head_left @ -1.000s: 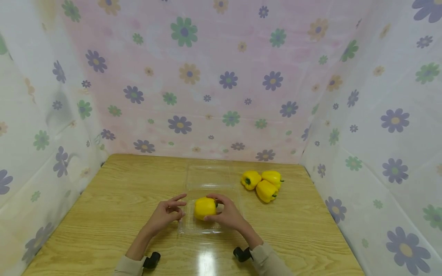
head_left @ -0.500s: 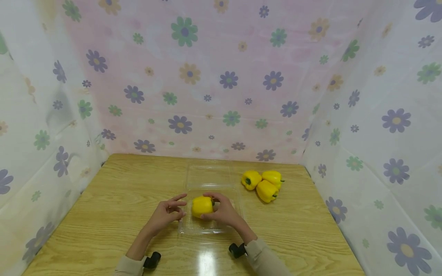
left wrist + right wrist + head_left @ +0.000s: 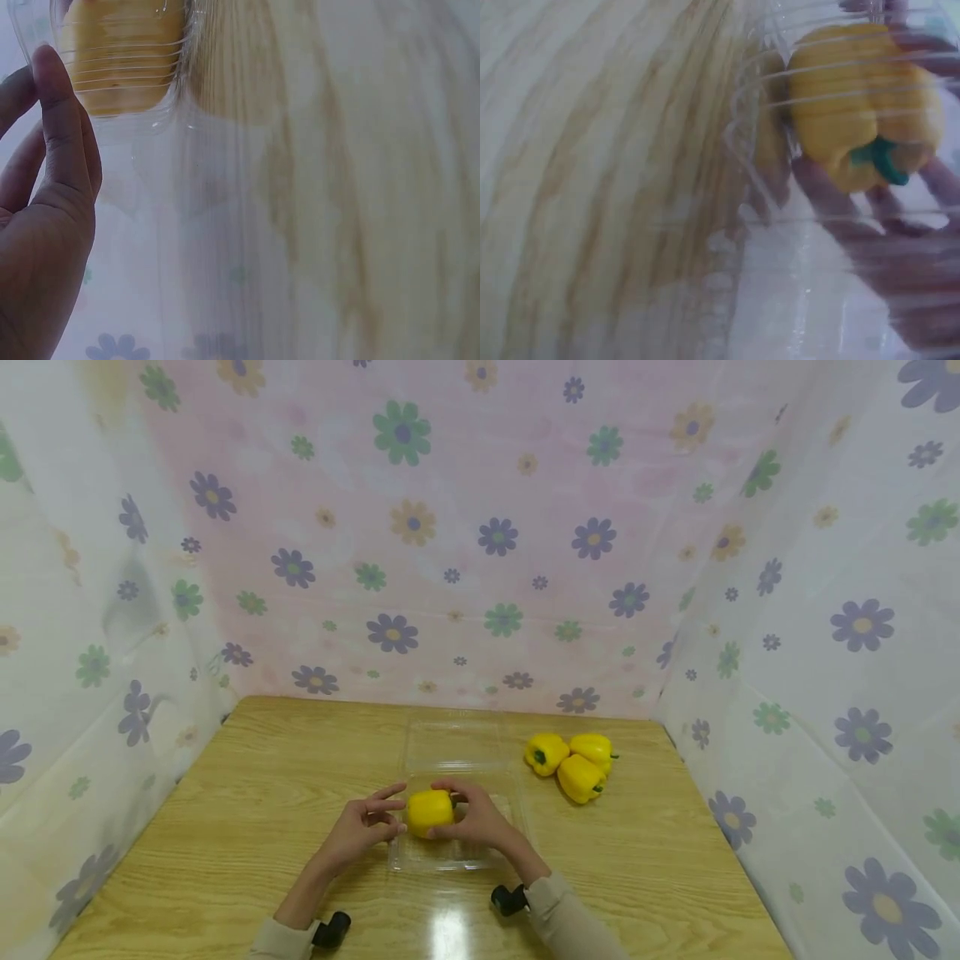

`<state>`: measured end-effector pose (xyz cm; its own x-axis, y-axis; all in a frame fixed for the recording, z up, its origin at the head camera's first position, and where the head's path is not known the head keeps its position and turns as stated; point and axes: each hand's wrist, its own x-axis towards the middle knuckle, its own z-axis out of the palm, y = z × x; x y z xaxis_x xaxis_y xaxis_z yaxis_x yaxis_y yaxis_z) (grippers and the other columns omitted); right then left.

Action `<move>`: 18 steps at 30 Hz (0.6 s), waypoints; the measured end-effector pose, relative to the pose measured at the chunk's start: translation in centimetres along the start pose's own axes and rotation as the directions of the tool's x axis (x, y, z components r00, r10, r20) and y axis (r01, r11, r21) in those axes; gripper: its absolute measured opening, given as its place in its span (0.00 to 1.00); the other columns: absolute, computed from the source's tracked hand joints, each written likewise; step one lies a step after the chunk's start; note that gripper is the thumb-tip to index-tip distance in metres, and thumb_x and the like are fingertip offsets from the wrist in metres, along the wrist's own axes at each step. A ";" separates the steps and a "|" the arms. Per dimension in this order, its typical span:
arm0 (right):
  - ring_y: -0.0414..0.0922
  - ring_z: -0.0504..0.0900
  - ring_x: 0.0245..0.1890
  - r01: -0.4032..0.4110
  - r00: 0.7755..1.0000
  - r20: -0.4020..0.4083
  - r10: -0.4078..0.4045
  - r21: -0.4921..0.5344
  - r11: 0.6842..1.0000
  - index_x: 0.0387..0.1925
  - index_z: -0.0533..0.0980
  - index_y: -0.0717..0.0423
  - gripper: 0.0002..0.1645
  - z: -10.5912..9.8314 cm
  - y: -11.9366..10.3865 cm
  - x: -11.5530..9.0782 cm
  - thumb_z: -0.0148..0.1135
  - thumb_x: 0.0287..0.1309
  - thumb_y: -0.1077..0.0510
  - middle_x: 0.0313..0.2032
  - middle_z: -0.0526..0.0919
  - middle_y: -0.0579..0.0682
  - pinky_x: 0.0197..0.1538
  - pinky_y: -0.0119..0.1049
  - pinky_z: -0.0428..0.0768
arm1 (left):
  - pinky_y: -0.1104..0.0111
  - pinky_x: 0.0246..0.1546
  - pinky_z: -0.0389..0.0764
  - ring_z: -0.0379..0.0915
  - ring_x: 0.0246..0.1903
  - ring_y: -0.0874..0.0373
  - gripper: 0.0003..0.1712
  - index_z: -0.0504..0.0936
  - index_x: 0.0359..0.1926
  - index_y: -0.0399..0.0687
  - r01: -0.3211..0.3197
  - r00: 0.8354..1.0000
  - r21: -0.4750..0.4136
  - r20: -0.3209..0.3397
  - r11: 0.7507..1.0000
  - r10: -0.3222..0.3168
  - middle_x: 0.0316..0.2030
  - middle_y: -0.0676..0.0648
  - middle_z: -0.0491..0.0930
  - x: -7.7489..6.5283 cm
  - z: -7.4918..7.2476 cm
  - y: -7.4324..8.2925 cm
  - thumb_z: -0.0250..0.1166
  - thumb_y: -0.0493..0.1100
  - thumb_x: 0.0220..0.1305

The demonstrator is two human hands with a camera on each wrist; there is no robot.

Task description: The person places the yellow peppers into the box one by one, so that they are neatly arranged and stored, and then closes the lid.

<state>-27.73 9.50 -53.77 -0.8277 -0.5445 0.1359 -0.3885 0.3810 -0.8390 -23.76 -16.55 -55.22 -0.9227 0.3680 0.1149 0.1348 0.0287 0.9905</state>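
A yellow bell pepper (image 3: 430, 814) lies on its side within the left part of a clear plastic clamshell container (image 3: 487, 864), whose lid (image 3: 453, 739) is folded back. My right hand (image 3: 476, 818) grips the pepper by its stem end, thumb in front and fingers behind. Through the ribbed clear wall, the right wrist view shows the pepper (image 3: 866, 105) with its green stem and those fingers around it. At the container's left rim, my left hand (image 3: 360, 831) pinches the edge between thumb and fingers. The left wrist view shows that thumb (image 3: 56, 90) against the clear plastic.
Three more yellow bell peppers (image 3: 581, 778) sit in a cluster to the right of the container. All this is on a wood-grain table (image 3: 262, 793), with flowered cloth (image 3: 465, 543) hanging behind it and at both sides.
My right hand has shifted left with the pepper, bringing it up beside the left hand's fingers. The left hand stays at the container's rim. The other peppers have not moved.
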 end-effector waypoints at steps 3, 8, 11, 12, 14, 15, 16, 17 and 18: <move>0.54 0.76 0.63 0.011 1.000 0.027 -0.011 0.012 1.000 0.67 0.74 0.54 0.39 -0.2 0.1 -0.2 0.77 0.54 0.54 0.64 0.78 0.50 0.66 0.57 0.74 | 0.68 0.34 0.85 0.78 0.37 0.58 0.24 0.80 0.60 0.28 0.010 1.000 0.006 -0.003 1.000 -0.010 0.75 0.34 0.60 0.1 0.1 0.0 0.70 0.36 0.65; 0.54 0.75 0.64 0.000 0.999 0.054 -0.002 0.037 0.999 0.69 0.72 0.54 0.40 -0.3 0.4 -0.6 0.76 0.56 0.54 0.67 0.76 0.51 0.68 0.56 0.73 | 0.68 0.35 0.85 0.78 0.37 0.57 0.25 0.79 0.60 0.27 0.019 1.000 0.026 0.002 0.999 -0.019 0.75 0.33 0.60 -0.1 0.3 0.0 0.70 0.36 0.66; 0.56 0.75 0.64 -0.016 0.999 0.048 0.013 0.058 0.998 0.71 0.71 0.54 0.42 -0.3 0.5 -0.6 0.77 0.56 0.56 0.67 0.76 0.52 0.67 0.57 0.73 | 0.68 0.35 0.85 0.77 0.38 0.56 0.25 0.78 0.61 0.26 0.012 1.000 0.022 0.005 1.000 -0.013 0.75 0.32 0.59 -0.1 0.4 0.1 0.69 0.35 0.66; 0.58 0.75 0.64 -0.013 0.999 0.041 0.010 0.067 0.998 0.70 0.71 0.56 0.41 -0.2 0.4 -0.6 0.77 0.56 0.56 0.67 0.75 0.54 0.67 0.57 0.73 | 0.68 0.35 0.86 0.78 0.38 0.56 0.25 0.78 0.61 0.26 0.012 1.000 0.021 0.003 1.000 -0.012 0.75 0.32 0.59 -0.1 0.4 0.1 0.69 0.35 0.66; 0.61 0.74 0.65 -0.027 0.999 0.030 0.024 0.095 0.995 0.71 0.70 0.57 0.42 -0.2 0.3 -0.6 0.77 0.56 0.58 0.68 0.74 0.55 0.66 0.58 0.74 | 0.68 0.34 0.86 0.78 0.38 0.57 0.25 0.78 0.60 0.26 0.012 1.000 0.013 -0.001 1.000 -0.012 0.75 0.32 0.59 -0.1 0.3 0.1 0.69 0.35 0.66; 0.62 0.74 0.65 -0.033 0.999 0.025 0.030 0.104 0.994 0.70 0.71 0.57 0.42 -0.2 0.2 -0.5 0.77 0.56 0.58 0.68 0.74 0.55 0.66 0.58 0.74 | 0.68 0.34 0.86 0.78 0.38 0.57 0.25 0.79 0.60 0.27 0.015 1.000 0.010 -0.003 1.000 -0.015 0.75 0.33 0.60 0.0 0.3 0.1 0.69 0.35 0.66; 0.63 0.74 0.65 -0.036 0.999 0.019 0.034 0.113 0.993 0.70 0.71 0.58 0.42 -0.1 0.1 -0.5 0.77 0.56 0.58 0.68 0.74 0.56 0.66 0.58 0.75 | 0.68 0.34 0.86 0.78 0.38 0.57 0.24 0.79 0.60 0.27 0.017 1.000 0.006 -0.005 1.000 -0.017 0.75 0.33 0.60 0.0 0.3 0.1 0.69 0.35 0.66; 0.63 0.74 0.65 -0.038 0.999 0.014 0.036 0.117 0.992 0.70 0.71 0.59 0.41 -0.1 0.0 -0.4 0.77 0.56 0.58 0.68 0.74 0.57 0.65 0.59 0.75 | 0.67 0.34 0.86 0.78 0.37 0.57 0.24 0.79 0.60 0.27 0.019 1.000 0.002 -0.007 1.000 -0.019 0.75 0.33 0.60 0.0 0.2 0.1 0.69 0.35 0.66; 0.64 0.74 0.65 -0.040 0.999 0.010 0.039 0.121 0.992 0.69 0.71 0.59 0.41 -0.1 -0.1 -0.4 0.77 0.56 0.58 0.68 0.74 0.57 0.65 0.59 0.75 | 0.67 0.34 0.86 0.78 0.37 0.57 0.24 0.79 0.60 0.27 0.019 1.000 -0.004 -0.007 1.000 -0.019 0.75 0.33 0.60 0.0 0.2 0.1 0.69 0.35 0.66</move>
<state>-27.43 9.75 -53.71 -0.8383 -0.5364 0.0979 -0.3030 0.3090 -0.9015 -23.71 -16.34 -55.13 -0.9278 0.3605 0.0962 0.1153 0.0319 0.9928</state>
